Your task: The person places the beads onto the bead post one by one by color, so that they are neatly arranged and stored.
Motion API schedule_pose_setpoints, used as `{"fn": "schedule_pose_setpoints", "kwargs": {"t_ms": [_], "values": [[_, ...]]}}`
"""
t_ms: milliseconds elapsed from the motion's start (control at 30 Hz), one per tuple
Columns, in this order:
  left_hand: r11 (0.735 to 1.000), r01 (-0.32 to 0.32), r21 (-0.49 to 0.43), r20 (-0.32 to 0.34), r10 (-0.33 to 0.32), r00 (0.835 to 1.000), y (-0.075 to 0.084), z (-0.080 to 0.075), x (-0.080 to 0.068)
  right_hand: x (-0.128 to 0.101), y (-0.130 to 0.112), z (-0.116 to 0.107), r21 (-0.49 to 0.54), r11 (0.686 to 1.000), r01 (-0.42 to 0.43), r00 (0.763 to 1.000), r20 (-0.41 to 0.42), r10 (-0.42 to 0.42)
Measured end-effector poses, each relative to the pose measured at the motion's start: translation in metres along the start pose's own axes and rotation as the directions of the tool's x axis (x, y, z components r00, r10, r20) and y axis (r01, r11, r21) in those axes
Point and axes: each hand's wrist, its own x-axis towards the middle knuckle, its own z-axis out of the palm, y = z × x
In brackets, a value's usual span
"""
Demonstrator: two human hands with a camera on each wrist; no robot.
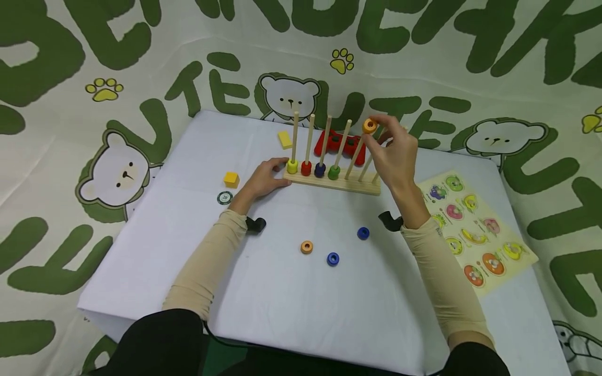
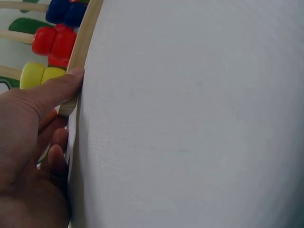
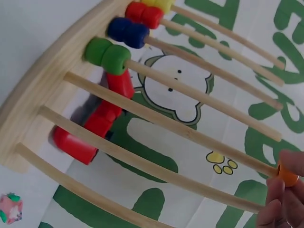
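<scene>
Peg rack (image 1: 336,183) mid-table (image 1: 282,303); three loose rings (image 1: 333,258) before it; cube (image 1: 231,179) left; puzzle board (image 1: 475,230) right; block (image 1: 285,139) behind.

White table (image 1: 263,308); rod rack (image 1: 335,181); rings (image 1: 333,258)

Orange ring (image 1: 369,125) (pinched) atop peg (image 1: 356,152)
</scene>
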Motion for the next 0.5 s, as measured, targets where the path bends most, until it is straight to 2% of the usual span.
{"fn": "schedule_pose_setpoints", "kwargs": {"t_ms": [267, 500], "values": [[1.000, -0.002, 0.008, 0.005, 0.002, 1.000, -0.0014, 0.0012, 0.0014, 0.0050, 0.0034, 0.0037, -0.050, 0.998, -0.030, 1.000, -0.002, 0.030], [1.000, -0.002, 0.010, 0.004, 0.002, 1.000, 0.0002, 0.0002, 0.0005, 0.0039, 0.0068, 0.0042, -0.093, 0.994, -0.053, 0.998, 0.039, 0.057]]}}
